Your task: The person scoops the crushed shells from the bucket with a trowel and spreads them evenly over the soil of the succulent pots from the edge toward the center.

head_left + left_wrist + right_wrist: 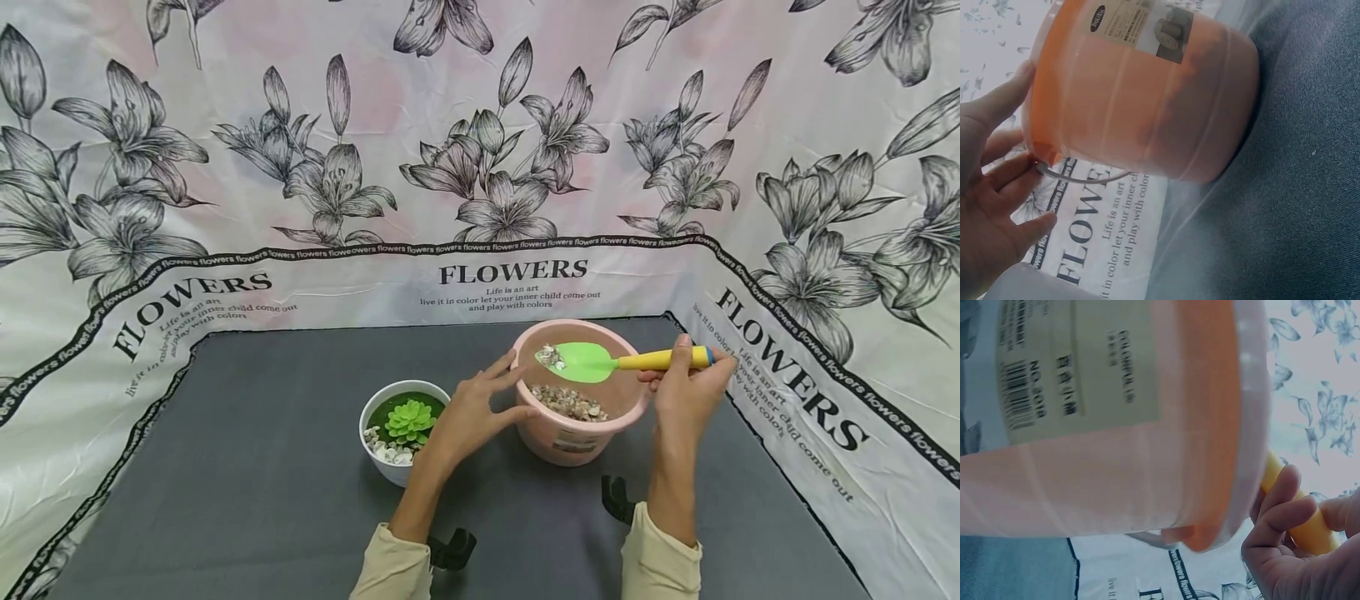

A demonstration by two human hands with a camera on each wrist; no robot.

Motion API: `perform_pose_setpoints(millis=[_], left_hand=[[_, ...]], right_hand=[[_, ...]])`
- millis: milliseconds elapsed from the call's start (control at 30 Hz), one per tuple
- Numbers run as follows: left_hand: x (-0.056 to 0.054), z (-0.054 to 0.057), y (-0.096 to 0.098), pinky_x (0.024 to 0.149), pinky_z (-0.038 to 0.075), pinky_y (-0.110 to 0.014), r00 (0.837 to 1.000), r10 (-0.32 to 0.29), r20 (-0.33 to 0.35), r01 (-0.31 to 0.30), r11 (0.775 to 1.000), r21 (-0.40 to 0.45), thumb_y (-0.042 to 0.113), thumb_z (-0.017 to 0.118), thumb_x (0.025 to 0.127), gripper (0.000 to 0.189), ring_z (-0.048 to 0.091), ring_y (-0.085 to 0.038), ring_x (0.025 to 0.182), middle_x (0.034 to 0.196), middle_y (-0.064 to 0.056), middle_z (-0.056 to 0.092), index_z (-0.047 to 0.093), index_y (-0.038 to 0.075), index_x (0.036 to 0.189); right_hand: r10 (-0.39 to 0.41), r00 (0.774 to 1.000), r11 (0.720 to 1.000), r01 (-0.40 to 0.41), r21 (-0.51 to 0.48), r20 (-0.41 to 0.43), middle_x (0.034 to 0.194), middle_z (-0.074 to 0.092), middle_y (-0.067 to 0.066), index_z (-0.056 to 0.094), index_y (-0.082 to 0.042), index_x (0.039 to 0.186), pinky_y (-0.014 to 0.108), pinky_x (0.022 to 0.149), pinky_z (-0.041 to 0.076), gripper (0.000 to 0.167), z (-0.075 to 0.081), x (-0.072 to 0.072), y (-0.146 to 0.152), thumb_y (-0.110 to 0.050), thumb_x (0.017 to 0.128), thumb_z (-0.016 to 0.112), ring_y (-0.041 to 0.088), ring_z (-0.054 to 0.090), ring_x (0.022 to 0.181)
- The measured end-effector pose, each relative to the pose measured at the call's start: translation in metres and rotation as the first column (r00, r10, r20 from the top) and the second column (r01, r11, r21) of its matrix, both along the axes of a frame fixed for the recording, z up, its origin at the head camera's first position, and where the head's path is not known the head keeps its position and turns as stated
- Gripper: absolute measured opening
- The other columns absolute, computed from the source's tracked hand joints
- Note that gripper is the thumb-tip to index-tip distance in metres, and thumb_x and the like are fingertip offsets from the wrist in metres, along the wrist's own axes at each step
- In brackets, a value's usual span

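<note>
My right hand (686, 387) grips the yellow handle of a small green toy trowel (588, 362), held level above a pink bucket (551, 433). Some small pebbles (551, 357) lie at the tip of the blade. More mixed pebbles (568, 403) cover the bottom of the bucket. At the bucket's left rim, my left hand (472, 408) rests with fingers spread and fingertips touching the edge. In the left wrist view, its fingers (1013, 172) lie by the end of the thin bucket handle (1085, 179). The right wrist view shows the yellow handle (1310, 531) in my curled fingers, the blade hidden behind the bucket.
A white pot (393, 471) with a green succulent (410, 422) and white stones (390, 451) stands left of the bucket, beside my left forearm. The grey tabletop (262, 467) meets a flower-printed cloth (517, 287) at the back and sides.
</note>
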State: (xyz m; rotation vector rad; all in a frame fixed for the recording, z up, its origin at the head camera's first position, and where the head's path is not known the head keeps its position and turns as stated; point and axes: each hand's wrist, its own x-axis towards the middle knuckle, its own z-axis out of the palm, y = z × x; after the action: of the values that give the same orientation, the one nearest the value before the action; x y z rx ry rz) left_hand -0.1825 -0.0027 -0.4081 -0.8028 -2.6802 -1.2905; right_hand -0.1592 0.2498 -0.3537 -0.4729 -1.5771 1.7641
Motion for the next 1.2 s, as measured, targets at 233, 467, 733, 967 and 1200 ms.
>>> perform_pose_setpoints(millis=[233,467,733,967,1200], left_hand=[[0.0,0.005,0.0,0.131,0.026,-0.054,1.0,-0.019,-0.001,0.019,1.0,-0.022,0.045,0.075,0.095,0.085,0.033,-0.029,0.16,0.174,0.0,0.029,0.036,0.015,0.164],[0.004,0.01,-0.011,0.126,0.037,-0.054,0.999,0.045,-0.009,-0.046,0.999,-0.026,0.045,0.076,0.095,0.085,0.035,-0.032,0.159,0.173,-0.006,0.031,0.036,0.013,0.163],[0.012,0.023,-0.044,0.127,0.034,-0.057,0.997,0.051,0.049,-0.048,0.997,-0.058,0.044,0.079,0.092,0.09,0.028,-0.029,0.162,0.174,-0.003,0.029,0.033,0.016,0.165],[0.018,0.024,-0.09,0.124,0.035,-0.062,0.993,0.101,0.055,-0.096,0.992,-0.088,0.046,0.08,0.091,0.093,0.028,-0.033,0.161,0.174,-0.006,0.029,0.031,0.018,0.166],[0.027,0.011,-0.136,0.122,0.038,-0.064,0.978,0.201,0.048,-0.197,0.977,-0.086,0.045,0.08,0.091,0.093,0.034,-0.039,0.158,0.172,-0.011,0.034,0.032,0.018,0.166]], right_hand=[[0.017,1.0,1.0,-0.017,0.013,-0.009,0.084,0.061,-0.001,0.039,-0.02,0.121,0.014,0.047,0.051,0.024,0.01,0.003,-0.002,-0.032,0.108,0.055,0.005,0.061,0.043],[0.045,0.999,0.999,-0.044,0.022,-0.019,0.077,0.064,-0.004,0.04,-0.021,0.116,0.014,0.045,0.05,0.02,0.015,0.004,-0.007,-0.031,0.108,0.056,0.005,0.061,0.042],[0.095,0.995,0.994,-0.094,0.056,-0.01,0.075,0.066,-0.005,0.042,-0.017,0.115,0.015,0.046,0.05,0.023,0.018,0.004,-0.024,-0.033,0.108,0.056,0.006,0.062,0.043],[0.15,0.989,0.98,-0.148,0.131,-0.004,0.073,0.064,-0.004,0.043,-0.018,0.114,0.015,0.046,0.05,0.022,0.014,0.001,-0.055,-0.035,0.108,0.056,0.005,0.06,0.043],[0.237,0.971,0.957,-0.237,0.169,0.022,0.074,0.062,0.001,0.042,-0.005,0.125,0.016,0.048,0.051,0.033,0.009,-0.002,-0.087,-0.032,0.11,0.052,0.004,0.062,0.045]])
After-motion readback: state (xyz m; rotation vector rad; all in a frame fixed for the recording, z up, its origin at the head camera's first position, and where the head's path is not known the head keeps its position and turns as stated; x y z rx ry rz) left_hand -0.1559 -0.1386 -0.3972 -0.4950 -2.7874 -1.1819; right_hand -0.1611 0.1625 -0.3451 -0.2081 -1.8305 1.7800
